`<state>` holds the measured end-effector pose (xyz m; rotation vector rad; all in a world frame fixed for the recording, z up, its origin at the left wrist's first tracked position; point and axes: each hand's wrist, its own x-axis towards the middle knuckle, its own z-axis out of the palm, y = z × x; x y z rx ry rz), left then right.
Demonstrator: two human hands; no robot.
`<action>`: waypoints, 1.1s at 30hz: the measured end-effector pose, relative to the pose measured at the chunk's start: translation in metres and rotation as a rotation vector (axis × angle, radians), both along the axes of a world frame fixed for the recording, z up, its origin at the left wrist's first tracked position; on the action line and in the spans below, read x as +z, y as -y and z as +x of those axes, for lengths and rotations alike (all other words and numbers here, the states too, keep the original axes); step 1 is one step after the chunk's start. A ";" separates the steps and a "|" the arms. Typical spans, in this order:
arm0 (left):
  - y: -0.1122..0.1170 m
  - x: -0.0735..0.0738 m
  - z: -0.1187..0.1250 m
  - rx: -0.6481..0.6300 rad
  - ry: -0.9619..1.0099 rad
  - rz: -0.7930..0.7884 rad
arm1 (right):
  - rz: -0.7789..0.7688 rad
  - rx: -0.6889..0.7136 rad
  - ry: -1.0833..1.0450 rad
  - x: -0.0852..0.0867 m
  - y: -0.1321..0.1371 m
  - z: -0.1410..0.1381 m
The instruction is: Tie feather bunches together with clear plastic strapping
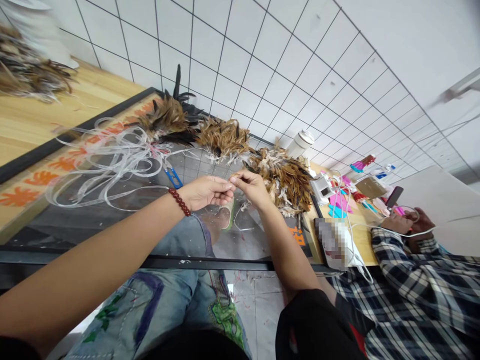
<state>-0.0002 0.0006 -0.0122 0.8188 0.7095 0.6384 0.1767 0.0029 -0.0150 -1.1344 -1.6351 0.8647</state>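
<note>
My left hand (212, 191), with a dark red bead bracelet (179, 202) at its wrist, is closed in a pinch. Its fingertips meet those of my right hand (250, 186), which pinches too. What lies between the fingers is too small to make out. Left of the hands, a loose tangle of translucent white ribbon (123, 155) spreads over the clear tabletop (150, 215), and one loop runs behind my left wrist. Blue-handled snips (173, 177) lie beside the ribbon. Piles of brown feathers (222, 137) sit behind my hands, with another feather pile (281, 175) near my right hand.
Black-tipped feathers (168, 117) and a white lidded cup (301, 143) stand along the tiled wall. At right are a phone (332, 242), white cables, pink and blue pieces (339, 205), and a co-worker in a plaid sleeve (397, 255). More feathers (30, 70) lie far left.
</note>
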 end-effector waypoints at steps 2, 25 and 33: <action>-0.001 0.000 0.000 0.093 0.042 0.005 | 0.086 -0.164 0.127 0.001 -0.003 0.010; 0.001 0.003 0.002 0.273 -0.124 0.013 | 0.660 -0.084 1.266 0.010 0.010 0.008; 0.001 -0.001 0.005 0.132 -0.155 0.092 | 0.688 -0.126 1.182 0.013 0.010 0.006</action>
